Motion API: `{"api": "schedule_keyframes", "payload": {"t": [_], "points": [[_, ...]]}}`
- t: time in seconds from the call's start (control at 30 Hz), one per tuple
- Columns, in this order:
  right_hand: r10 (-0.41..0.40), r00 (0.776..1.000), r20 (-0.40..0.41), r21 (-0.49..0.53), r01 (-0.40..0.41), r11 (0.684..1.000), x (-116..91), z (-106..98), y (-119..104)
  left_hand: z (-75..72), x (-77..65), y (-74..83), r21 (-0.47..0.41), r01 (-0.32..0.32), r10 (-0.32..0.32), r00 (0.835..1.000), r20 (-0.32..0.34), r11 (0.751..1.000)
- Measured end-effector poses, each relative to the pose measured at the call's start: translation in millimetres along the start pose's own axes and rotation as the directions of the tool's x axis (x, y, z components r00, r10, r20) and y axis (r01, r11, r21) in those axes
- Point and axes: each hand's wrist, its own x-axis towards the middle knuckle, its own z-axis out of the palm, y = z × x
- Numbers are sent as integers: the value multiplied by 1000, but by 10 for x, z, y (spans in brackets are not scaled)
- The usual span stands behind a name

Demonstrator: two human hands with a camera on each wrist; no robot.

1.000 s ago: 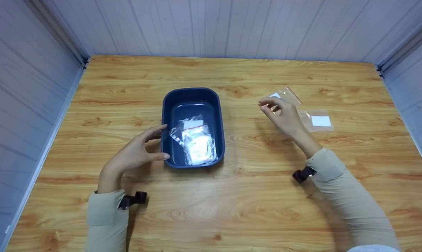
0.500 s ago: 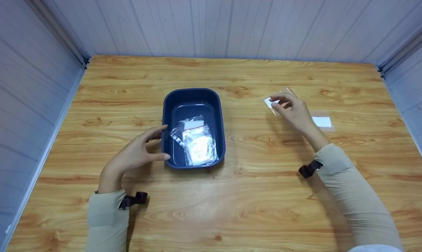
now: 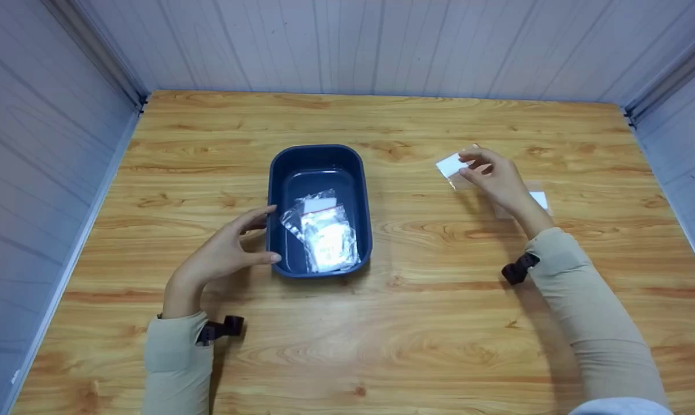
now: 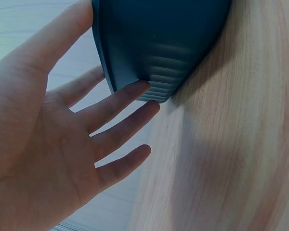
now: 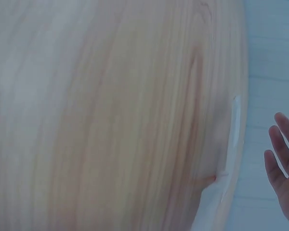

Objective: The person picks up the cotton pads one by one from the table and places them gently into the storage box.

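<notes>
My left hand (image 3: 220, 251) rests against the left side of a blue plastic tub (image 3: 310, 180), with its thumb and fingertips at the rim. In the left wrist view the fingers (image 4: 113, 108) are spread and fairly straight beside the tub's outer wall (image 4: 154, 38). Inside lie clear zip bags (image 3: 330, 242) with white contents, overlapping. Above a clear bag with a white rectangle (image 3: 451, 165) hovers my right hand (image 3: 500, 178), its fingers loosely bent. In the right wrist view nothing shows between the fingers (image 5: 278, 144). Partly behind the right forearm lies another bag (image 3: 538, 199).
The wood-grain table (image 3: 359, 334) has pale panels (image 3: 347, 46) along its back and both sides. A small black camera (image 3: 514, 273) is strapped to the right wrist, and another (image 3: 232, 325) to the left.
My right hand has moved rightward and a little up over the nearer bag, whose white rectangle is now more exposed. The left hand and the tub have stayed put.
</notes>
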Motion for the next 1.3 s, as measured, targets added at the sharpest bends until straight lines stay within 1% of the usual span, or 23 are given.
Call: {"api": "schedule_keyframes", "payload": {"t": [0.07, 0.17, 0.4, 0.67, 0.8, 1.07, 1.3], "points": [[0, 1000, -1, -11, 0, 1000, 17, -29, 80, 1, 1, 1, -1, -2, 2, 1000, 0, 1000], [7, 1000, -1, -29, -7, 1000, 20, -83, 139, 3, 2, 2, 1, -4, 4, 1000, 1, 1000], [77, 997, -11, -44, -78, 996, 44, -185, 243, 1, -1, -1, 5, 2, -2, 1000, -3, 1000], [103, 995, -16, -56, -104, 993, 65, -262, 371, -2, 8, -27, 14, -1, 1, 1000, -8, 1000], [138, 990, -20, -69, -139, 988, 67, -287, 407, 0, 8, -19, 11, 3, -3, 1000, -7, 1000], [172, 985, -17, -78, -173, 982, 100, -318, 454, -2, 4, -3, -14, 9, -9, 1000, -2, 1000], [224, 975, -1, -60, -223, 973, 98, -339, 463, -1, 4, -19, 5, 9, -9, 1000, -3, 1000]]}}
